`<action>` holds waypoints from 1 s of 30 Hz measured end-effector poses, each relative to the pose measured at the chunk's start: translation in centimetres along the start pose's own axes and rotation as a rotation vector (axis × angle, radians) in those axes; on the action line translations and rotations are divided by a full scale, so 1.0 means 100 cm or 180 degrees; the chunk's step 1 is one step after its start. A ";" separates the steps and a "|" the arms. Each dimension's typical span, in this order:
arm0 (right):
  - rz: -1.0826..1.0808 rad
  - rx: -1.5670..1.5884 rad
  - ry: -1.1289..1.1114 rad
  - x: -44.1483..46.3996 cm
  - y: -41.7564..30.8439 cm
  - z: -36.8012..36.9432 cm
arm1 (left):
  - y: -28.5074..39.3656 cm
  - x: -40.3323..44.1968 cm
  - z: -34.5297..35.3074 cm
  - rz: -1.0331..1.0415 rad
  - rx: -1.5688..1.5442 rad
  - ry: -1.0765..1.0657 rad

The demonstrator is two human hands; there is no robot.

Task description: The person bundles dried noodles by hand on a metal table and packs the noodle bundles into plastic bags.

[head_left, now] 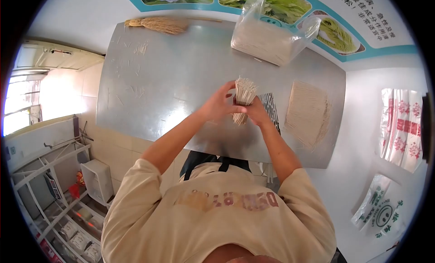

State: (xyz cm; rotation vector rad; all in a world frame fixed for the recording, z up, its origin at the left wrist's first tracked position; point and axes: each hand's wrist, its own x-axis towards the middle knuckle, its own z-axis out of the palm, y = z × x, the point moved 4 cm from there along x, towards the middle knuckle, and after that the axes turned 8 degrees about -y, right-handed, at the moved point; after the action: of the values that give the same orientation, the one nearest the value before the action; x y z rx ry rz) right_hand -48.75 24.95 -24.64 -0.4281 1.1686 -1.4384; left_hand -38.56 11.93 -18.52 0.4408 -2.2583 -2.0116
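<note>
A thick bundle of dried noodles (pixel 245 91) stands nearly upright above the metal table, its cut ends fanned out at the top. My right hand (pixel 256 111) is wrapped round its middle from the right. From the left, my left hand (pixel 220 102) cups the same bundle, with the thumb across its front and the fingers curved along its side; part of those fingers is hidden. Beside my right hand lies a sheet with dark, text-like stripes (pixel 270 110), partly covered by my forearm. Further right, a flat pile of loose dried noodles (pixel 308 113) rests on the table.
At the table's (pixel 181 72) back stands a clear plastic bag (pixel 267 38) full of noodles. A straw hand broom (pixel 156 25) lies at the back left, with noodle scraps (pixel 141 48) near it. Printed plastic bags (pixel 401 127) hang at the right. A shelf rack (pixel 50 172) stands lower left.
</note>
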 end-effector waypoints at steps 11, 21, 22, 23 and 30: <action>-0.0497 -0.2184 -0.0282 -0.006 -0.029 -0.008 | -0.018 0.025 0.002 0.0503 0.1256 -0.1283; -0.0586 -0.2599 -0.0229 -0.026 -0.106 0.027 | 0.093 0.052 0.001 0.1632 0.2721 -0.1398; -0.0580 -0.2625 -0.0259 -0.030 -0.116 0.035 | 0.118 0.056 -0.003 0.1627 0.2716 -0.1357; -0.1057 -0.2108 0.0084 -0.037 -0.131 0.039 | 0.144 0.059 -0.007 0.1958 0.2461 -0.1252; -0.1192 0.0841 0.0468 -0.004 -0.133 0.003 | 0.033 0.077 0.007 0.0329 -0.0105 -0.1012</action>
State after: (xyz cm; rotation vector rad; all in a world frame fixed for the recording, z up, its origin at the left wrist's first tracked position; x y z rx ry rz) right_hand -55.49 22.81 -13.35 -0.3727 1.0280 -1.9504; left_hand -46.58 10.86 -16.38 -0.0023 -2.3553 -2.1938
